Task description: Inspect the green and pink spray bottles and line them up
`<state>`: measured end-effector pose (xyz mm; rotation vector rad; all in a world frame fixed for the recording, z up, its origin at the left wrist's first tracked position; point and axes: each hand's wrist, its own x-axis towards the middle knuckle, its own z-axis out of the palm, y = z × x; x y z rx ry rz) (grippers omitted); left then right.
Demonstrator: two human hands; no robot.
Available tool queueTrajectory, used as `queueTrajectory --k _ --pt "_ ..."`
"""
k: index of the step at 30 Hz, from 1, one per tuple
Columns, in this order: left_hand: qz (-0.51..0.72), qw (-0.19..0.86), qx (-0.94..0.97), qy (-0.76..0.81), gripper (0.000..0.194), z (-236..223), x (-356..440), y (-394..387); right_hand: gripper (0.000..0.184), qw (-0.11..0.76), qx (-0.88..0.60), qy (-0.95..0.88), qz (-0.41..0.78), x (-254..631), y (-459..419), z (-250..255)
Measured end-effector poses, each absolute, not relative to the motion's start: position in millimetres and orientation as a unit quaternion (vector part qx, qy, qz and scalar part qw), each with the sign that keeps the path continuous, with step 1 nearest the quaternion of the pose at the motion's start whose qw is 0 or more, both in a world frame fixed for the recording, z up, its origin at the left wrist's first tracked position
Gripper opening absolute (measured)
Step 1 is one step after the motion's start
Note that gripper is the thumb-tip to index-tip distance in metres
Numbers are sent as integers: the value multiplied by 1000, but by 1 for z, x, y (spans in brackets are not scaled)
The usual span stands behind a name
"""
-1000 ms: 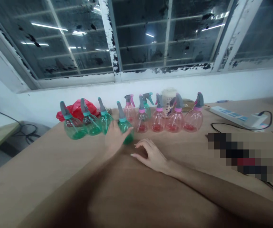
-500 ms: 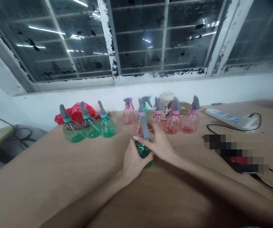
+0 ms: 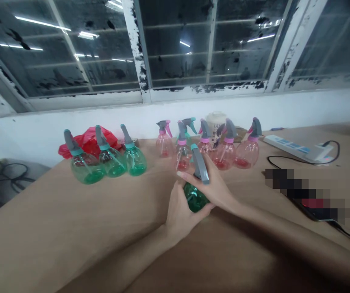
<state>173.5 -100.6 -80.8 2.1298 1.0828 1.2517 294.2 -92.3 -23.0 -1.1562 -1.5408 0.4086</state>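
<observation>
Out from the far edge of the tabletop (image 3: 107, 211), in front of the pink bottles (image 3: 247, 154), you have both hands clamped on one green spray bottle (image 3: 194, 200), its grey head tilted. Your left hand (image 3: 177, 213) is partly open in a curve around the lower body, thumb reaching across the near side; your right hand (image 3: 219, 187) bends around the upper part, thumb and fingers slightly spread. Whether the base touches the wood, you cannot tell. Toward the far left corner stand three green bottles (image 3: 135, 160), with a red plastic bag (image 3: 94, 140) behind them. Along the far edge you also have a teal-topped sprayer (image 3: 188, 123) and a white cup (image 3: 216, 121), partly hidden. Over to the right lie a white power strip (image 3: 296, 149) and a dark, pixelated device (image 3: 313, 213) with a cable. Beyond the white wall (image 3: 126, 114), barred windows (image 3: 177, 44) show strips of light.
</observation>
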Motion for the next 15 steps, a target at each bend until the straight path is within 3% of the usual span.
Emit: queueTrajectory --k 15 --pt "465 190 781 372 75 -84 178 -107 19 561 -463 -665 169 298 -93 -24"
